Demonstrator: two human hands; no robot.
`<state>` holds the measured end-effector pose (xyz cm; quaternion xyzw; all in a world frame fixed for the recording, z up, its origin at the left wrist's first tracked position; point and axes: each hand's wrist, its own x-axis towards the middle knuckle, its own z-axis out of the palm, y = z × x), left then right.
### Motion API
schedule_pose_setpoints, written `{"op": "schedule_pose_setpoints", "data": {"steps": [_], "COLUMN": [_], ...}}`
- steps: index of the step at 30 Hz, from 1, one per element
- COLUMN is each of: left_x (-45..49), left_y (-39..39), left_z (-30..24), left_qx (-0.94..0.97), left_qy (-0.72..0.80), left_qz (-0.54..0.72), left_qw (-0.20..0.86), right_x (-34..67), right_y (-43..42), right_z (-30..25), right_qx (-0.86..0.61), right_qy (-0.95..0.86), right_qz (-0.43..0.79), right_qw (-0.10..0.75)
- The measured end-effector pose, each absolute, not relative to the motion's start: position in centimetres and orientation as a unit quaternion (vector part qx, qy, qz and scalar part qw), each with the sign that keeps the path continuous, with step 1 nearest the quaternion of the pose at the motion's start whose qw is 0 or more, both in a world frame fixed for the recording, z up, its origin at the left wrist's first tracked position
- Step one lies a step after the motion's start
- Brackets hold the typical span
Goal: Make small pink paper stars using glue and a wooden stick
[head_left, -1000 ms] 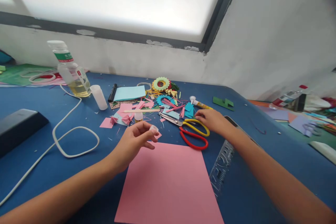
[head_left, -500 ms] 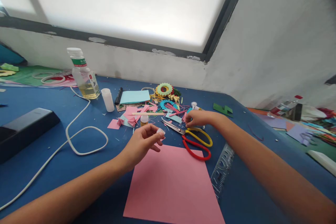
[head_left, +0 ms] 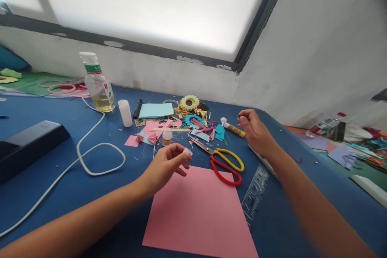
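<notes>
**White piece pinched in my left hand, pink sheet below**

My left hand, at the centre of the frame, has its thumb and fingers together on a small white piece, whose end shows at my fingertips. The hand is over the upper left part of a pink sheet, which lies flat at bottom centre on the blue table.

My right hand is right of centre, fingers bent toward the left. I cannot tell whether its fingertips meet or hold anything. Beneath that arm, a flat object with a pale edge lies partly hidden, near a clear stencil ruler at the sheet's right side.

Between my hands, scissors with one yellow and one red handle point to the upper left, the red loop over the sheet's top right corner. A yellow glue tube lies just left of my right fingers. Past my left hand stand a small bottle and, behind it, a flat wooden stick among pink and blue paper scraps.

Left of the scraps a white cylinder stands upright. Farther left I have a clear bottle with yellowish liquid, a looped white cable and, at the left edge, a black box.
</notes>
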<state>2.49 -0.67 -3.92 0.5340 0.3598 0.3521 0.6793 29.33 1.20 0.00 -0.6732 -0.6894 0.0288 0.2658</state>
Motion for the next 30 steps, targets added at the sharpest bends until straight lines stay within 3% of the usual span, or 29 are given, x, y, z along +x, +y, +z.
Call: {"op": "schedule_pose_setpoints", "data": {"steps": [11,16,19,21,24,27,30], "left_x": [2.9,3.2,3.0,2.8,2.4,2.3,2.5], "left_y": [-0.3,-0.6,-1.0,-1.4,-1.8,-1.9,-1.7], "left_z": [-5.7,-5.0,-4.4,-4.0,-3.9,-4.2,-4.9], "left_qx": [0.506,0.469,0.447,0.489,0.693,0.865,0.915], "left_qy": [0.333,0.335,0.339,0.361,0.343,0.263,0.240], "left_qz": [0.332,0.377,0.423,0.450,0.444,0.338,0.252], "left_qw": [0.723,0.725,0.711,0.655,0.454,0.260,0.205], "right_x": [25.0,23.2,22.6,22.5,22.5,22.2,21.8], "right_y": [-2.0,-2.6,-2.8,-2.9,-3.1,-3.7,-4.2], "right_z": [-0.5,-1.6,-2.6,-3.0,-3.4,-3.6,-3.5], "right_qx": [-0.492,-0.427,-0.453,-0.465,-0.470,-0.459,-0.412], "right_qy": [-0.720,-0.616,-0.515,-0.482,-0.495,-0.528,-0.545], "right_qz": [0.124,0.396,0.478,0.479,0.458,0.474,0.510], "right_qw": [0.473,0.530,0.548,0.567,0.569,0.535,0.523]}}
